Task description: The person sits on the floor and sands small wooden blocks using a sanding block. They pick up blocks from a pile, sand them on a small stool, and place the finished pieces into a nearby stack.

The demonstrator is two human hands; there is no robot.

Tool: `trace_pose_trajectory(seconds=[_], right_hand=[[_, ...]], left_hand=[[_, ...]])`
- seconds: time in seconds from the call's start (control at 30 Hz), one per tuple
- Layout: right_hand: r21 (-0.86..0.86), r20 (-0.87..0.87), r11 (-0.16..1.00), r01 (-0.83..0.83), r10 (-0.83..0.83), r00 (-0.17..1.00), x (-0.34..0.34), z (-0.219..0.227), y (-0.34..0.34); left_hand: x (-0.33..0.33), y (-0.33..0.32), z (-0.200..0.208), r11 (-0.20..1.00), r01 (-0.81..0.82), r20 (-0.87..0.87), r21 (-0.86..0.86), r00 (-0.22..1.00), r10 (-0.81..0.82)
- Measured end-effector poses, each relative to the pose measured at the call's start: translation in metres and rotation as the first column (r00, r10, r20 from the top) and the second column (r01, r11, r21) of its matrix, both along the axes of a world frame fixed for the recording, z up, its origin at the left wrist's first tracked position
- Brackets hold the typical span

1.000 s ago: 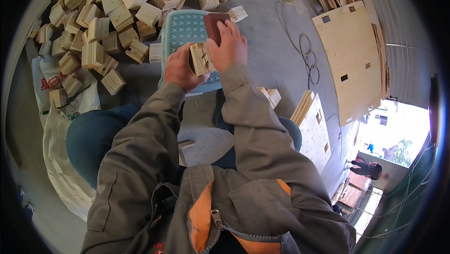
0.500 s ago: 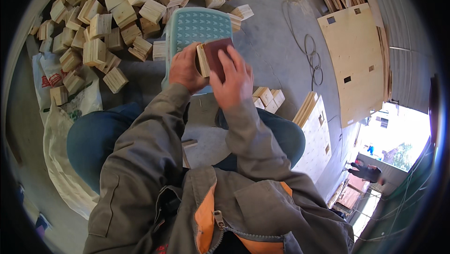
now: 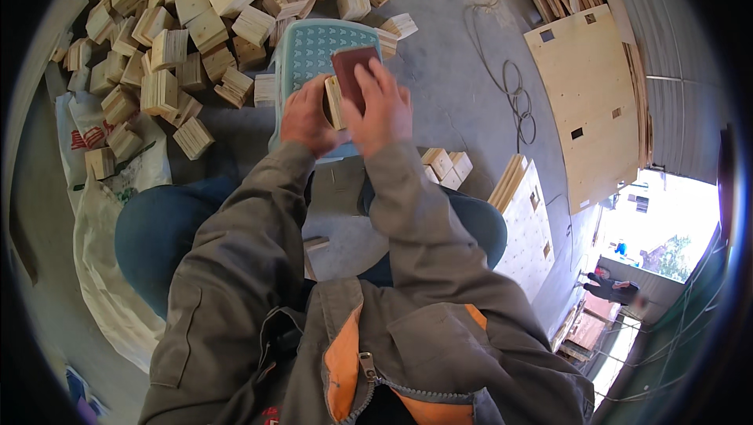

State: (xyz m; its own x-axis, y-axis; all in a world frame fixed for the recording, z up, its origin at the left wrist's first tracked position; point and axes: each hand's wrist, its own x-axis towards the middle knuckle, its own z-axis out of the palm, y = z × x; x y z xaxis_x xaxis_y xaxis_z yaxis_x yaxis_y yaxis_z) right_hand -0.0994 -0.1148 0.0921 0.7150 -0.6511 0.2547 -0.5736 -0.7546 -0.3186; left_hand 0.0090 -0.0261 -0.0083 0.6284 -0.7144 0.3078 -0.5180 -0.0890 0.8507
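Over a pale blue-green plastic stool [image 3: 318,42], my left hand [image 3: 307,118] is closed round a light wooden block [image 3: 335,103], its layered edge showing. Against the block's right side, my right hand [image 3: 383,114] holds a flat reddish-brown piece of sandpaper [image 3: 351,66], fingers laid across it. The sandpaper's far end sticks out past the block. It covers the block's face, and my fingers hide its near end.
A big heap of similar wooden blocks [image 3: 205,29] lies at the far left, beside a white woven sack [image 3: 106,221]. Several blocks [image 3: 445,165] sit right of the stool. Plywood panels [image 3: 588,99], a coiled cable [image 3: 514,99] and a distant person [image 3: 612,290] are to the right.
My right hand has slid the sandpaper away from me along the block, so more of it juts past the far end. My left hand keeps its hold on the block.
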Motion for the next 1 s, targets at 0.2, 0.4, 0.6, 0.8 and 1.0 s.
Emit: trace_pose_trajectory(seconds=[0.2,0.4,0.6,0.8,1.0], right_hand=[[0.024,0.05,0.996,-0.086,0.085,0.995,-0.064,0.009,0.069],[-0.027,0.053,0.996,-0.088,0.089,0.995,-0.036,0.007,0.057],[0.02,-0.018,1.0,0.002,-0.002,1.0,0.061,0.0,-0.014],[0.05,-0.065,0.999,0.001,0.003,0.998,0.077,0.0,-0.026],[0.022,0.028,0.995,-0.093,0.092,0.995,-0.001,0.004,0.023]], left_hand=[[0.0,0.002,0.001,1.0,0.012,0.014,0.01,1.0,-0.012],[0.006,-0.001,-0.009,0.998,0.057,-0.037,-0.009,0.998,-0.057],[-0.001,-0.001,0.001,0.997,0.016,-0.026,0.074,1.0,-0.014],[0.002,0.003,0.007,0.996,-0.003,-0.039,0.094,0.999,0.006],[0.004,0.0,-0.001,0.995,0.072,-0.116,0.068,0.991,-0.063]])
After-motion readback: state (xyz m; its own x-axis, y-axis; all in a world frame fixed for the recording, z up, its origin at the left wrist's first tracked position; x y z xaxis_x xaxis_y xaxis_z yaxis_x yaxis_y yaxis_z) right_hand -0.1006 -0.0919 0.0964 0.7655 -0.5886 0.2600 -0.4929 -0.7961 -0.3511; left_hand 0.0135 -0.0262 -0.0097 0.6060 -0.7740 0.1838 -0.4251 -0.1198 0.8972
